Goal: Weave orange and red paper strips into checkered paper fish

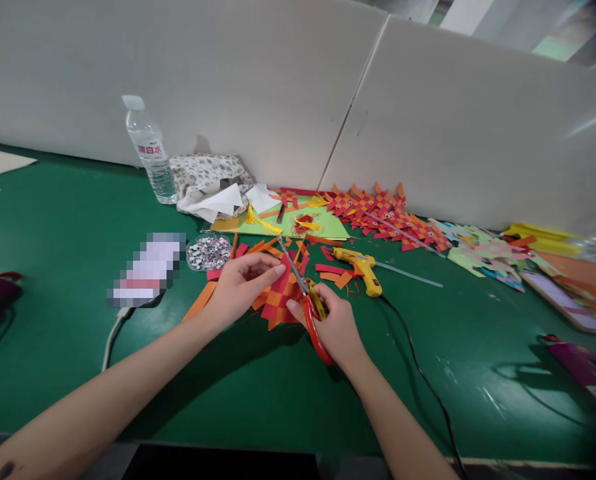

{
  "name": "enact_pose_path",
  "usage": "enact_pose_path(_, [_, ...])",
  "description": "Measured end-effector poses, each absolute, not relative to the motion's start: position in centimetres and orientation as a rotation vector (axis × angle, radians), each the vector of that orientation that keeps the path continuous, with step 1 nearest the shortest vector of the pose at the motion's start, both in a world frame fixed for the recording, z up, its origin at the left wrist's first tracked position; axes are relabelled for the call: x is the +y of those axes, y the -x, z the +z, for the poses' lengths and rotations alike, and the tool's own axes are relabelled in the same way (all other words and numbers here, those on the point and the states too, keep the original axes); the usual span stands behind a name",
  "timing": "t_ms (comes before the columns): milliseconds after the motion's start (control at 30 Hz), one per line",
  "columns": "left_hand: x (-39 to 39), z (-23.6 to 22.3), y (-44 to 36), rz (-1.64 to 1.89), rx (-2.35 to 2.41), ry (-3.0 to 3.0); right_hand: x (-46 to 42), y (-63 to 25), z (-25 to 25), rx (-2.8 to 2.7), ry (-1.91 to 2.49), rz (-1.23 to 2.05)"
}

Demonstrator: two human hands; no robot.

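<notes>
The left hand (238, 283) pinches the upper edge of the woven piece (279, 297), which lies between both hands, low over the table (78, 220). The right hand (331, 323) has its fingers closed through the scissors (308, 310), blades angled up-left across the piece toward the left fingertips.

On my green table (53, 220) stood a water bottle (151, 150) beside a patterned cloth (205, 170); a yellow glue gun (361, 267), a dish of googly eyes (209, 252) and finished woven fish (383, 213) lay beyond.

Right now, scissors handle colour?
Red and yellow: the scissors in the right hand. Head view shows it best.
</notes>
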State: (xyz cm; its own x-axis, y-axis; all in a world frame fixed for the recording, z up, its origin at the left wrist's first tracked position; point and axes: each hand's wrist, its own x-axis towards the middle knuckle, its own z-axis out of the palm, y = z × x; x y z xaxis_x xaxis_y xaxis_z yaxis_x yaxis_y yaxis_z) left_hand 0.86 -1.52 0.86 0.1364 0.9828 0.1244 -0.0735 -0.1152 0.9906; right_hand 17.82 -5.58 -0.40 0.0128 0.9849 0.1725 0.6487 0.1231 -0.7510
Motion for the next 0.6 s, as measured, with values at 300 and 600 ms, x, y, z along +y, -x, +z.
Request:
enact_pose_path(300, [-2.04, 1.22, -1.04, 1.103, 0.983, -1.413, -5.63, -17.9, -0.46, -1.655, 1.615, 0.601])
enact_pose_path(600, [-1.41, 0.81, -1.07, 1.116, 1.029, -1.104, -5.18, -18.31, -0.37, -1.345, 1.52, 0.734])
